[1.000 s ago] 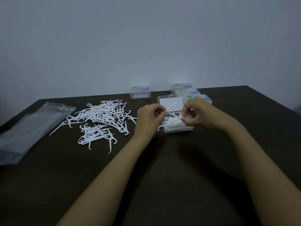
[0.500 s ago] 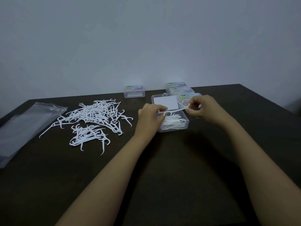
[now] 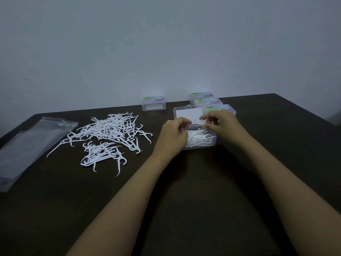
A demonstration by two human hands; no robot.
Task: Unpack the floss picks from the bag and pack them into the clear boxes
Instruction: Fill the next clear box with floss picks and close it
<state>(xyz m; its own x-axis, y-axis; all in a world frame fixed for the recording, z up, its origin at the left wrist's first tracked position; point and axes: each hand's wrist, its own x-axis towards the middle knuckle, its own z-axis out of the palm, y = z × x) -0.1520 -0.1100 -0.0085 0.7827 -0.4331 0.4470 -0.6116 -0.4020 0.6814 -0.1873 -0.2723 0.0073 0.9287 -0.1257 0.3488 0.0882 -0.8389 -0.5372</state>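
An open clear box [image 3: 212, 143] sits mid-table with white floss picks [image 3: 197, 140] inside and its lid [image 3: 188, 113] folded back. My left hand [image 3: 172, 138] is at the box's left rim, fingers curled down onto the picks. My right hand [image 3: 223, 124] hovers over the box's back right, its fingertips pinching picks just above the pile in the box. A loose heap of floss picks [image 3: 110, 133] lies to the left. The clear zip bag [image 3: 27, 150] lies flat at the table's left edge.
Closed clear boxes with coloured labels stand at the back: one alone [image 3: 153, 104], and three close together [image 3: 208, 100] behind my right hand. The dark table [image 3: 184, 191] meets a plain wall behind.
The single pick stretched between my hands has come down to the box. Both hands have closed in over the box, and the right hand has moved left.
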